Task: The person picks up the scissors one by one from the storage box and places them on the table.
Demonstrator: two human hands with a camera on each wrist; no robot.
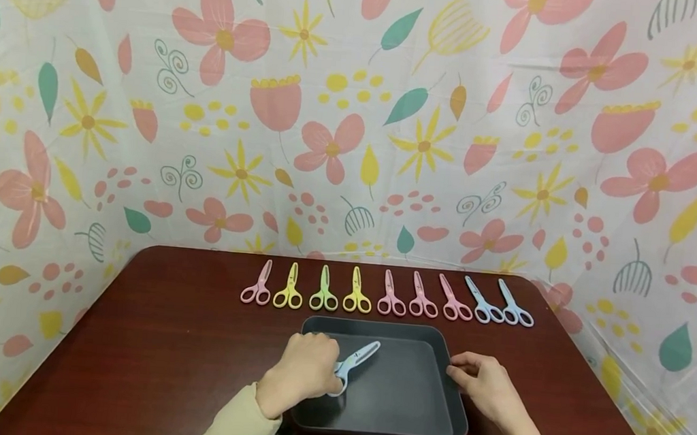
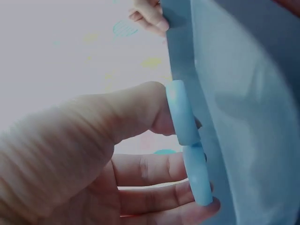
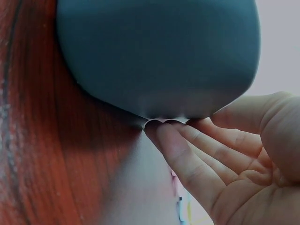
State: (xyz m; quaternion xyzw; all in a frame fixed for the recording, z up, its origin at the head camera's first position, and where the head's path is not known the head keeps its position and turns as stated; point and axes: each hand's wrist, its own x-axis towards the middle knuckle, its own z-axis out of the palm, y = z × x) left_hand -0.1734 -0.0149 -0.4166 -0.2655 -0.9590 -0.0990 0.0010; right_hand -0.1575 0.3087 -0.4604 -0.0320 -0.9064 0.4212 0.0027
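Light-blue scissors (image 1: 357,360) are in my left hand (image 1: 305,371), which grips them by the handle loops over the left part of a dark grey tray (image 1: 395,399). Their blades point away to the upper right. In the left wrist view, the thumb and fingers of the left hand (image 2: 136,154) curl at the two handle rings (image 2: 183,112). At the tray's right side, my right hand (image 1: 491,389) touches the wall near the rim. The right wrist view shows the right hand's fairly straight fingers (image 3: 201,168) against the outer wall of the tray (image 3: 159,61).
Behind the tray, several scissors lie in a row: pink (image 1: 258,285), yellow (image 1: 290,288), green (image 1: 324,291), more yellow and pink, and blue ones (image 1: 513,305) at the right end. The brown table (image 1: 179,341) meets a flower-patterned curtain (image 1: 330,141) at the back.
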